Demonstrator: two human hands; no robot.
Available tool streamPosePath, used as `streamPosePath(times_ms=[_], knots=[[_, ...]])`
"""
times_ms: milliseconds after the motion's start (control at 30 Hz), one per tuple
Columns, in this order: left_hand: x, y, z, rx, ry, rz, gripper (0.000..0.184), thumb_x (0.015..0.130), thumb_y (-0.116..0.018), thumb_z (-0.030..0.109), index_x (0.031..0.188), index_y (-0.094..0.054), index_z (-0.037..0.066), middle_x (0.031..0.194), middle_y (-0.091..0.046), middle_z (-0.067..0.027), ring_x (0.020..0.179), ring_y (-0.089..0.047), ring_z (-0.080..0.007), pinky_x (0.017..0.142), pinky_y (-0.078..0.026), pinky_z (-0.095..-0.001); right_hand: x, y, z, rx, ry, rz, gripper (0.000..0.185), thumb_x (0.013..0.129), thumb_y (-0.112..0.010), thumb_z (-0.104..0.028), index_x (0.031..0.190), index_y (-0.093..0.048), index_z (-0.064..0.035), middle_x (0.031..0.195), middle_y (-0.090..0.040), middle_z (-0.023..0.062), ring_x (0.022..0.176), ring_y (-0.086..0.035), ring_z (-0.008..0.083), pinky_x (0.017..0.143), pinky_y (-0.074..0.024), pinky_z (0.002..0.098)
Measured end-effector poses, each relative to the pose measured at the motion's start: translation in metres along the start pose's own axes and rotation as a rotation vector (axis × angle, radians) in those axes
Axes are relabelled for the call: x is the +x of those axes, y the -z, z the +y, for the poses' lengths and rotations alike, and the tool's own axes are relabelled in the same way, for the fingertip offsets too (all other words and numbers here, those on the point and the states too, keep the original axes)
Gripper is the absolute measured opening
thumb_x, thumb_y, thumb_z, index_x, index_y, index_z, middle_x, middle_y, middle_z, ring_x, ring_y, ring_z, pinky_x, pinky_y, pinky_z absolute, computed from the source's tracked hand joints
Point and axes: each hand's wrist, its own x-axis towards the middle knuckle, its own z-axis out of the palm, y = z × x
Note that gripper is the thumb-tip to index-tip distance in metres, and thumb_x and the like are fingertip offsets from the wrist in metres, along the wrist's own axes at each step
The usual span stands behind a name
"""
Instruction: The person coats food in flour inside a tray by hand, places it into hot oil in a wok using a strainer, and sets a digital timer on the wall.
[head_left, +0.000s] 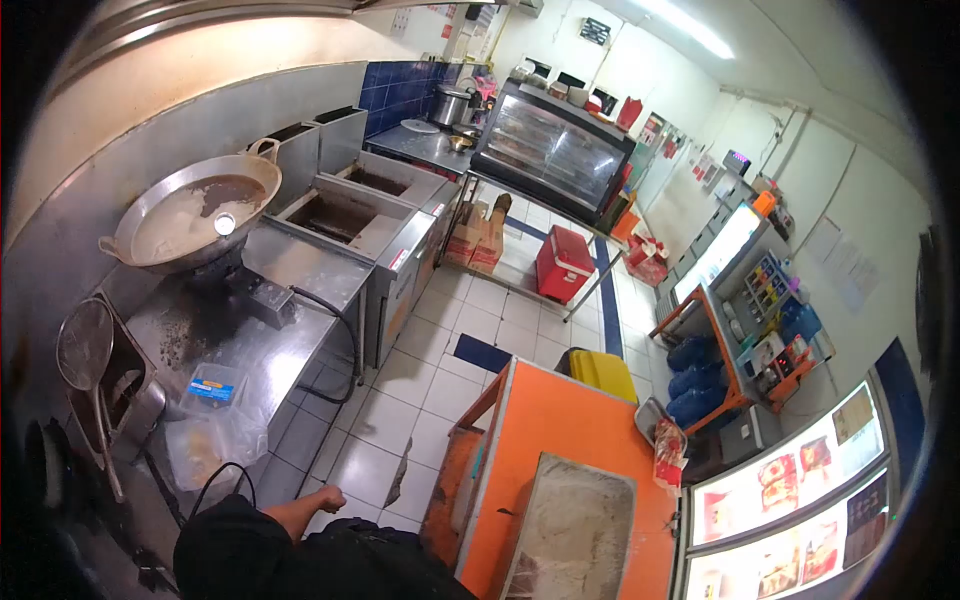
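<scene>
My left hand [326,498] hangs low in front of my body, over the tiled floor, below a black sleeve. Its fingers look curled in, and I see nothing in them. It is between the steel counter [300,275] and an orange table [570,415], touching neither. Clear plastic packaging [215,445] with a blue label lies on the counter's near end. A deep metal tub [600,500] coated with pale flour stands on the orange table. My right hand is out of view.
A large wok [150,225] of dark, foamy liquid sits on a burner. A long-handled strainer [85,350] rests at left. Beyond are fryers [395,222], a red cooler [565,262], a yellow-lidded bin [603,375], blue water bottles [695,380] and a glass display case [550,140].
</scene>
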Motion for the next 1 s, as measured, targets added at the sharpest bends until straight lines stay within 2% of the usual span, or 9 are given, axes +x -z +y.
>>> streamPosePath(times_ms=[100, 267, 300, 367, 433, 567, 667, 767, 1000], knots=[[-0.005, 0.001, 0.007, -0.251, 0.069, 0.083, 0.029, 0.077, -0.048, 0.02, 0.063, -0.065, 0.001, 0.065, -0.064, -0.0135, 0.059, -0.064, -0.0237, 0.059, -0.052, -0.0362, -0.009, -0.003, 0.012, -0.005, 0.043, 0.044, 0.047, 0.086, -0.05, -0.031, 0.125, -0.047, -0.0047, 0.13, -0.046, 0.0171, 0.121, -0.041, 0.033, 0.104, -0.0288, 0.0443], [0.011, -0.016, -0.013, 0.064, -0.049, 0.156, 0.029, 0.077, -0.051, 0.02, 0.08, -0.064, -0.006, 0.071, -0.064, -0.0195, 0.061, -0.063, -0.0277, 0.058, -0.05, -0.0374, -0.002, 0.009, 0.004, -0.016, -0.113, 0.065, 0.055, 0.088, -0.051, -0.036, 0.133, -0.038, -0.007, 0.142, -0.031, 0.0149, 0.128, -0.031, 0.0322, 0.108, -0.0233, 0.0421], [0.007, -0.018, -0.014, 0.197, -0.147, 0.252, 0.028, 0.077, -0.052, 0.019, 0.084, -0.063, -0.006, 0.072, -0.063, -0.0198, 0.06, -0.062, -0.0272, 0.056, -0.05, -0.0371, 0.004, 0.009, 0.009, 0.165, -0.058, 0.181, 0.052, 0.089, -0.048, -0.036, 0.132, -0.04, -0.0079, 0.137, -0.038, 0.0153, 0.128, -0.032, 0.0316, 0.108, -0.0239, 0.0412], [-0.011, -0.017, -0.01, -0.497, 0.051, -0.031, 0.025, 0.079, -0.052, 0.016, 0.088, -0.061, -0.005, 0.072, -0.062, -0.0166, 0.057, -0.06, -0.0243, 0.051, -0.049, -0.0348, 0.012, 0.005, 0.008, 0.355, -0.067, 0.467, 0.038, 0.088, -0.051, -0.025, 0.122, -0.051, -0.0075, 0.117, -0.055, 0.0142, 0.111, -0.049, 0.0331, 0.095, -0.0382, 0.0419], [-0.028, -0.017, 0.007, -0.435, 0.085, -0.019, 0.021, 0.081, -0.05, 0.013, 0.09, -0.06, -0.004, 0.069, -0.059, -0.0127, 0.054, -0.057, -0.0209, 0.047, -0.047, -0.0324, 0.023, 0.037, 0.002, 0.56, -0.145, 0.461, 0.032, 0.087, -0.049, -0.02, 0.113, -0.055, -0.0041, 0.111, -0.057, 0.0166, 0.101, -0.053, 0.0318, 0.088, -0.0429, 0.0378], [-0.03, -0.027, -0.003, -0.423, 0.097, -0.132, 0.021, 0.082, -0.051, 0.013, 0.091, -0.058, -0.005, 0.068, -0.059, -0.0126, 0.054, -0.057, -0.0205, 0.046, -0.045, -0.0324, 0.035, 0.064, 0.016, 0.956, -0.782, 0.134, 0.036, 0.088, -0.048, -0.031, 0.107, -0.057, -0.0022, 0.107, -0.059, 0.0182, 0.099, -0.055, 0.0337, 0.085, -0.0438, 0.0359], [-0.03, -0.027, 0.005, -0.348, 0.072, -0.108, 0.019, 0.083, -0.05, 0.011, 0.091, -0.058, -0.004, 0.067, -0.058, -0.012, 0.054, -0.056, -0.0198, 0.045, -0.045, -0.0316, 0.022, 0.039, 0.047, 0.33, -0.435, 0.116, 0.05, 0.087, -0.046, -0.043, 0.113, -0.054, -0.0013, 0.111, -0.055, 0.0232, 0.105, -0.051, 0.0364, 0.092, -0.0382, 0.0407], [-0.039, -0.019, 0.024, -0.546, 0.089, -0.124, 0.017, 0.083, -0.05, 0.01, 0.092, -0.056, -0.003, 0.066, -0.057, -0.0111, 0.053, -0.055, -0.0196, 0.045, -0.044, -0.0305, 0.032, 0.014, 0.07, 0.114, -0.522, 0.366, 0.053, 0.088, -0.045, -0.043, 0.119, -0.051, -0.0012, 0.122, -0.05, 0.0223, 0.115, -0.045, 0.0338, 0.098, -0.0324, 0.0421], [-0.031, -0.018, 0.045, -0.5, 0.132, -0.131, 0.017, 0.084, -0.053, 0.013, 0.094, -0.055, -0.001, 0.068, -0.058, -0.0103, 0.056, -0.058, -0.0194, 0.046, -0.046, -0.0306, 0.016, 0.039, -0.01, 0.127, -0.097, 0.227, 0.074, 0.076, -0.053, -0.055, 0.125, -0.045, 0.0005, 0.138, -0.033, 0.0205, 0.128, -0.029, 0.0348, 0.102, -0.0262, 0.0454]])
